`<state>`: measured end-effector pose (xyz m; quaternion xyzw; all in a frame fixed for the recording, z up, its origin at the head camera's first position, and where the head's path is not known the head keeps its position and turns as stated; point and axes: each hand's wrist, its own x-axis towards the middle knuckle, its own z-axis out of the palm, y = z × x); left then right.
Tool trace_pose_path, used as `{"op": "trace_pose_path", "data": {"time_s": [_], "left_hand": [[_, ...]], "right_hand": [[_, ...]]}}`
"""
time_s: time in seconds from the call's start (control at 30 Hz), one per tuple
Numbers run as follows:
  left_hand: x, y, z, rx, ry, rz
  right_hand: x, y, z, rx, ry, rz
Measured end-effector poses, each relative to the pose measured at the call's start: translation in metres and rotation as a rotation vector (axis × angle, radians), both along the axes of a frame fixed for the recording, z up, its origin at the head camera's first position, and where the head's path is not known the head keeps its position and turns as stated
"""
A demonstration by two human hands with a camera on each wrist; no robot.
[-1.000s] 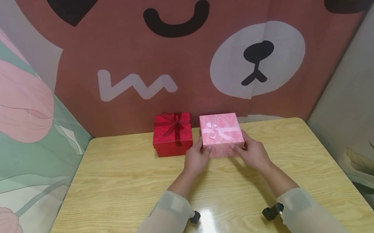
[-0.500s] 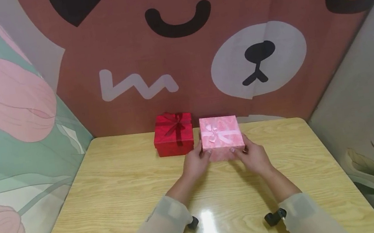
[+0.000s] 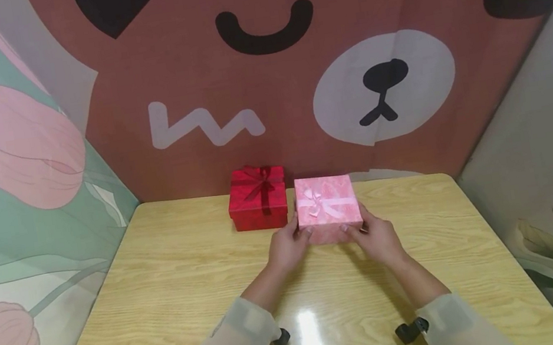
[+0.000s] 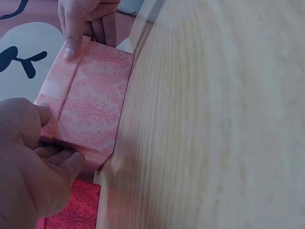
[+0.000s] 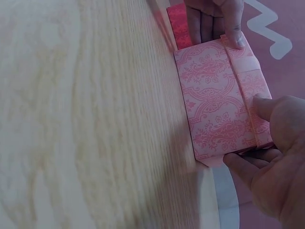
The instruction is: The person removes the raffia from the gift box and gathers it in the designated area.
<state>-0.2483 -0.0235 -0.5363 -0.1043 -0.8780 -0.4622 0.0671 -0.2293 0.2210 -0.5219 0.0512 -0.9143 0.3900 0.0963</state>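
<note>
A pink gift box (image 3: 327, 199) with a pale ribbon and bow sits near the back of the table, between both hands. My left hand (image 3: 287, 248) grips its left side, the thumb on the front of the lid and the fingers curled along the side. The right hand (image 3: 379, 238) holds the opposite side in the same way. In the left wrist view the patterned front of the pink gift box (image 4: 93, 95) faces the camera. Left of it stands a red gift box (image 3: 257, 198) with a dark red ribbon, which neither hand holds.
The light wood table (image 3: 178, 306) ends at a brown wall cloth (image 3: 190, 167) with a bear face. Floral cloths hang along the left and right sides. Black wrist cameras (image 3: 411, 330) stick out from the sleeves.
The pink gift box has slid a little toward the person, with both hands still gripping it. The red gift box has stayed put.
</note>
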Motion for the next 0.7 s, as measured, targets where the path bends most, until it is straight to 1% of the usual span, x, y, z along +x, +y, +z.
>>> {"op": "trace_pose_path", "data": {"time_s": [0.1, 0.37, 0.57, 0.7], "left_hand": [[0.003, -0.002, -0.001, 0.007, -0.001, -0.004], [0.014, -0.008, -0.001, 0.044, -0.046, -0.017], [0.021, -0.011, -0.003, 0.058, -0.031, -0.017], [0.026, -0.014, -0.002, 0.085, -0.047, -0.026]], "right_hand": [[0.003, -0.001, -0.001, 0.000, 0.006, 0.000], [0.013, -0.005, -0.001, -0.040, 0.000, 0.022], [0.021, -0.008, -0.002, -0.047, 0.002, 0.015], [0.025, -0.009, -0.004, -0.038, 0.019, 0.008]]}}
